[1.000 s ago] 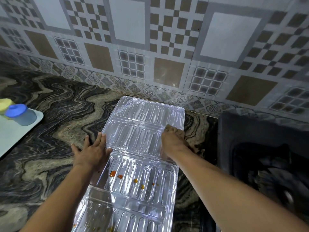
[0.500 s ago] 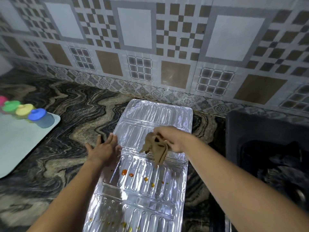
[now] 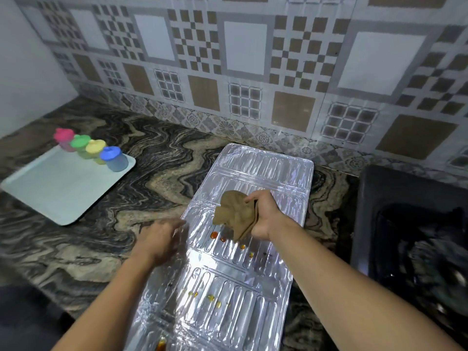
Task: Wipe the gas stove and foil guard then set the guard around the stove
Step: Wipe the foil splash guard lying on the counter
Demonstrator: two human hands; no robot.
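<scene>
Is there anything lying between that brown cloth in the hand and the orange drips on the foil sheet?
Nothing visible. The right hand holds the cloth over the foil guard, its lower corner hanging by the orange drips. The left hand, blurred, is at the guard's left edge, off to the side.

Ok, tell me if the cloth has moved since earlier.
Yes. The cloth, gripped by the right hand, has lifted from the foil guard's right edge toward its middle, above the stains.

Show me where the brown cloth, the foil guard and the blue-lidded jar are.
brown cloth (image 3: 234, 214): head view, on its bunched middle.
foil guard (image 3: 263, 165): head view, on its far panel.
blue-lidded jar (image 3: 110, 153): head view, on its lid.
</scene>
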